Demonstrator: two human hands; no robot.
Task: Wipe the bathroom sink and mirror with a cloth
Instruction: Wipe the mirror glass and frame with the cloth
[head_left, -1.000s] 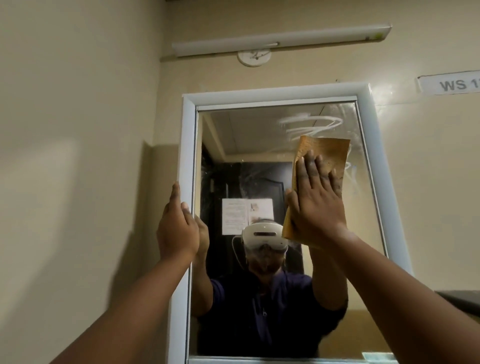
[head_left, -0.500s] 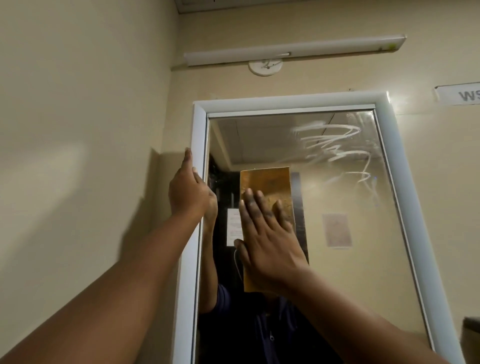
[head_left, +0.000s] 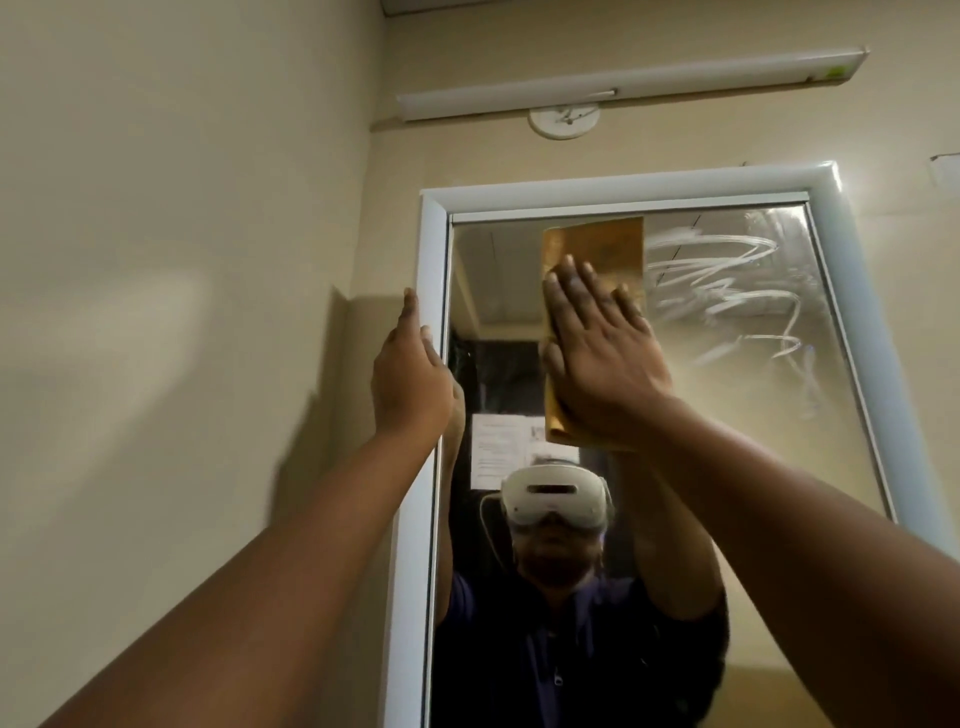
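A white-framed mirror (head_left: 753, 467) hangs on the beige wall. An orange-brown cloth (head_left: 597, 244) lies flat on the glass near the mirror's top left. My right hand (head_left: 602, 358) presses it there with straight, spread fingers. My left hand (head_left: 410, 374) rests on the mirror's left frame (head_left: 431, 249), thumb up along the outer edge, fingers curled round to the glass side. White wipe streaks (head_left: 727, 275) cover the upper right of the glass. The sink is out of view.
A white tube light (head_left: 623, 85) runs along the wall above the mirror, with a round white fitting (head_left: 563, 123) under it. A side wall (head_left: 182, 312) stands close on the left. The glass reflects a person wearing a headset and a dark door with a paper notice.
My right hand has slid the cloth from the mirror's right side to the left, then up to the top edge. My left hand has moved higher on the frame. The view has tilted up.
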